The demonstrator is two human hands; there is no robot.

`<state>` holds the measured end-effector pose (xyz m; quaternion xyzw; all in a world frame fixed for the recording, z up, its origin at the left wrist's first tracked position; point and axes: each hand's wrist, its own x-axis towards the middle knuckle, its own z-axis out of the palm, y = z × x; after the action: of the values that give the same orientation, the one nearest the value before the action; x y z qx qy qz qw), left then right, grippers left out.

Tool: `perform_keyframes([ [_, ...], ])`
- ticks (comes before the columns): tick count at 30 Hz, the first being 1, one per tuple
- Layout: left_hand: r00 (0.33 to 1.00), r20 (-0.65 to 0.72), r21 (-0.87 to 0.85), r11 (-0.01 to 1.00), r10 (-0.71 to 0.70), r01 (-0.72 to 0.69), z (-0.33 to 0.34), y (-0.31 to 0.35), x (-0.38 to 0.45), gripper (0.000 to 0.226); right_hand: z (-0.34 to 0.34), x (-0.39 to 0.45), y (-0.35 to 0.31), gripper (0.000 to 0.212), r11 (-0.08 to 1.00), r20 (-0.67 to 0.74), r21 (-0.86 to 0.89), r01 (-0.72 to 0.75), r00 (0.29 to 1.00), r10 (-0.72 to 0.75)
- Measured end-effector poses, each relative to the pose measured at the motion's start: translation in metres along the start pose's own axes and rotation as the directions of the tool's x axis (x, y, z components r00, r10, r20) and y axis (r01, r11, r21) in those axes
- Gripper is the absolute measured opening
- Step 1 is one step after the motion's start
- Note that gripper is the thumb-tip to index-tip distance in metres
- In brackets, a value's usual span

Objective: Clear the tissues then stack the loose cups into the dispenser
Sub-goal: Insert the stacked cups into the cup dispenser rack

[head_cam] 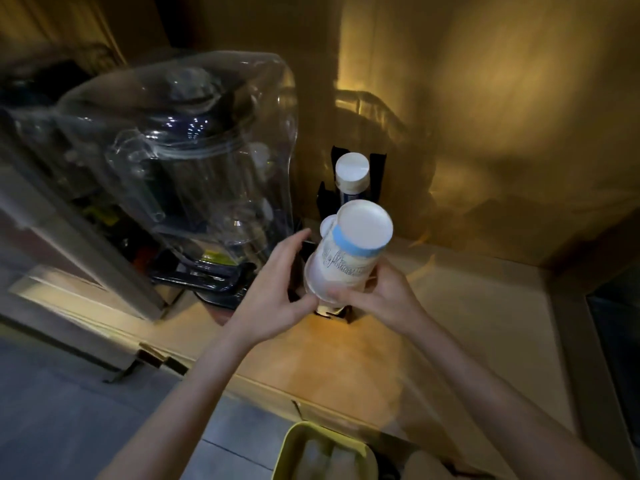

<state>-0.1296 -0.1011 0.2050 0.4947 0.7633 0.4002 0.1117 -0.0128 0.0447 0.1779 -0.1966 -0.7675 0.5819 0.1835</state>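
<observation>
A white paper cup [349, 249] with a blue band and printed lettering is held upside down and tilted, its base facing me. My right hand [375, 296] grips its rim from the right. My left hand [278, 280] touches the rim from the left, fingers partly spread. Right behind it stands the black cup dispenser [377, 168], with a stack of upturned white cups [352, 174] in a rear slot. Another white cup [327, 225] peeks out just behind the held one. No tissues are visible.
A large clear water bottle [180, 147] on a dark base stands to the left on the wooden counter [433, 341]. A yellow-rimmed bin [294, 441] sits below the counter's front edge. The wall corner closes in behind and to the right.
</observation>
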Motion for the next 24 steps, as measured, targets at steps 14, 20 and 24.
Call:
perform_keyframes([
  [14,0.987,0.035,0.416,0.896,0.155,-0.155,-0.028,0.002,-0.001,0.070,0.041,0.015,0.035,0.097,0.916,-0.018,-0.390,-0.096,0.995,0.097],
  [20,0.992,0.080,0.358,0.926,0.099,-0.121,-0.004,-0.017,0.012,0.068,0.042,0.025,0.053,0.093,0.923,-0.020,-0.351,-0.160,0.986,0.164],
  [24,0.993,0.101,0.326,0.940,0.067,-0.096,0.005,-0.024,0.020,0.063,0.044,0.028,0.058,0.080,0.918,-0.024,-0.358,-0.173,0.984,0.176],
])
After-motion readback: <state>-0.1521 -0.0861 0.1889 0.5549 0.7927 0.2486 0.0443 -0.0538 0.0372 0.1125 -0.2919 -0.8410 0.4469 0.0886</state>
